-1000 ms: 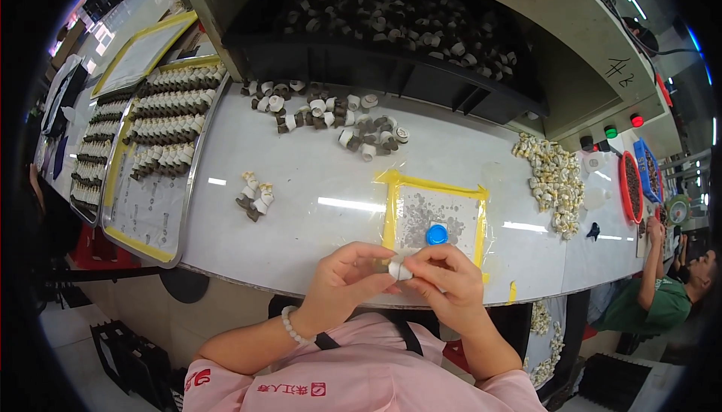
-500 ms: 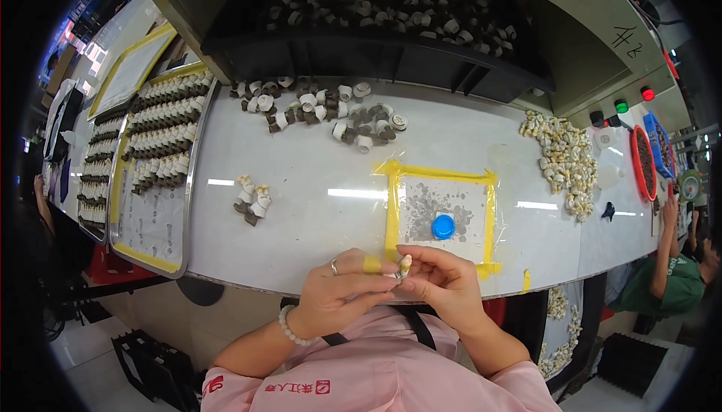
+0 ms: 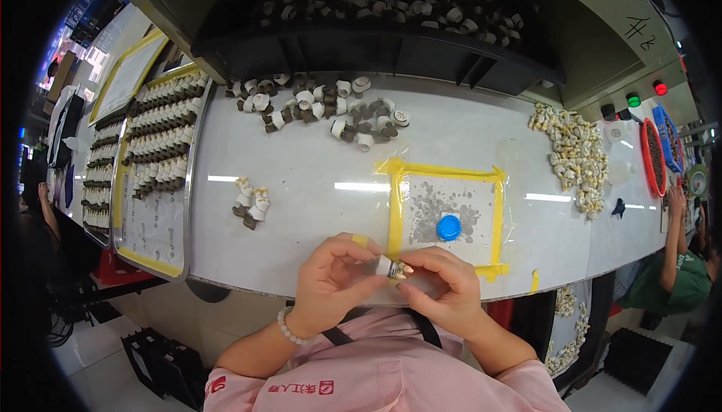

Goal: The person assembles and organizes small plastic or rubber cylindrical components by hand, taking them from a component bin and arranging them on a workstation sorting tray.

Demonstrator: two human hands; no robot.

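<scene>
Small white part point(image 3: 389, 267) pinched between both hands at the near table point(image 3: 301, 209) edge, long axis running left to right. Left hand point(image 3: 331, 280) fingers clamped on its pale end, right hand point(image 3: 444, 284) fingers closed on the darker tip; both equally near. One blue cap point(image 3: 449, 227) inside one yellow-taped square point(image 3: 396, 209). Small cluster of finished parts point(image 3: 251, 201) lying left

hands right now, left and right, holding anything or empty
Left hand: closed on the small white part.
Right hand: fingertips pinching the same part's other end.
</scene>
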